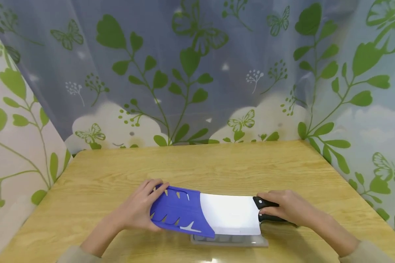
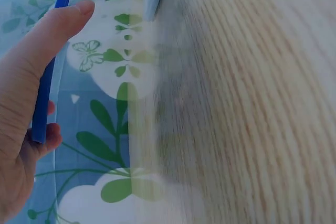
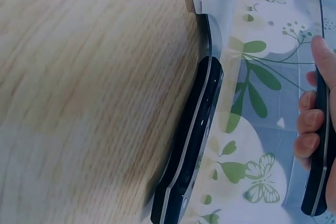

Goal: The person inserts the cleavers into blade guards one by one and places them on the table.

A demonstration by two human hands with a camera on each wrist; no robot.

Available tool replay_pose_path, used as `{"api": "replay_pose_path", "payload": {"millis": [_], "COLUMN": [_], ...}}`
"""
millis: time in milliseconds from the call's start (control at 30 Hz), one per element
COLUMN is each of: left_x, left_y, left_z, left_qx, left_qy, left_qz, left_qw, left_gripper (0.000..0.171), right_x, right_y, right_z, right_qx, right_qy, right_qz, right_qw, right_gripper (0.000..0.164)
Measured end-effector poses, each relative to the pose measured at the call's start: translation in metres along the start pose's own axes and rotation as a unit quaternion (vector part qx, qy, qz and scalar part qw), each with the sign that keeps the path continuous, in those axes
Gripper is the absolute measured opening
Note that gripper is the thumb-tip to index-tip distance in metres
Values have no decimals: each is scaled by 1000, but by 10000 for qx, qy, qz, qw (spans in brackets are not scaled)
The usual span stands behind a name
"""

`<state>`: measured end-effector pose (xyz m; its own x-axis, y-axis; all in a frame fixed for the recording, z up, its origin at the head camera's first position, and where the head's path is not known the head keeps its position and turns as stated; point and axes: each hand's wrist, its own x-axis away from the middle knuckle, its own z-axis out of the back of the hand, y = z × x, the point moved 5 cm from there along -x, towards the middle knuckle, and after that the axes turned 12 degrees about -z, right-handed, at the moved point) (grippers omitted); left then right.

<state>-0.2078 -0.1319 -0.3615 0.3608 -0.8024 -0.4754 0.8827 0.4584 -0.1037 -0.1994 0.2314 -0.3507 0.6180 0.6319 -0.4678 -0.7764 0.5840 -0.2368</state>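
My left hand [image 1: 141,206] grips the closed end of a blue slotted blade sheath [image 1: 174,208], thumb on one side and fingers on the other. In the left wrist view the sheath appears edge-on as a thin blue strip. A cleaver [image 1: 230,213] has its front part inside the sheath, while the rest of its wide shiny blade shows. My right hand [image 1: 291,206] holds the cleaver's black handle [image 3: 317,182]. Below it a second knife [image 3: 194,124] with a black riveted handle lies on the table, its blade in a clear sheath [image 1: 230,241] partly hidden by the cleaver.
The wooden table [image 1: 184,164] reaches back to a curtain [image 1: 191,91] printed with green leaves and butterflies. More of the same fabric hangs along the left and right sides.
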Motion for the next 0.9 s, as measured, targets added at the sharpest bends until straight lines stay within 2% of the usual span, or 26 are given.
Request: {"api": "replay_pose_path", "payload": {"millis": [133,367,533,733,900], "left_x": [-1,-1,0,-1,-4], "left_y": [-2,-2,-3,0,3], "left_z": [0,0,0,-6,-11], "left_qx": [6,16,59,133,138], "left_qy": [-94,-143,-208,-319,-307], "left_qz": [42,101,137,166,136], "left_qw": [9999,9998,9997,9993,9993], "left_gripper": [113,112,110,106,105], "right_x": [-1,-1,0,-1,-2], "right_y": [-1,-2,-6,-13,-14], "right_z": [-1,-3,-3,-9,-19], "right_qx": [154,124,159,36,-4], "right_qy": [-14,-82,-43,-68,-20], "right_qz": [-109,-268,-235,-430,-411], "right_qw": [9998,9995,9996,9990,9992], "right_gripper": [36,35,34,36,35]}}
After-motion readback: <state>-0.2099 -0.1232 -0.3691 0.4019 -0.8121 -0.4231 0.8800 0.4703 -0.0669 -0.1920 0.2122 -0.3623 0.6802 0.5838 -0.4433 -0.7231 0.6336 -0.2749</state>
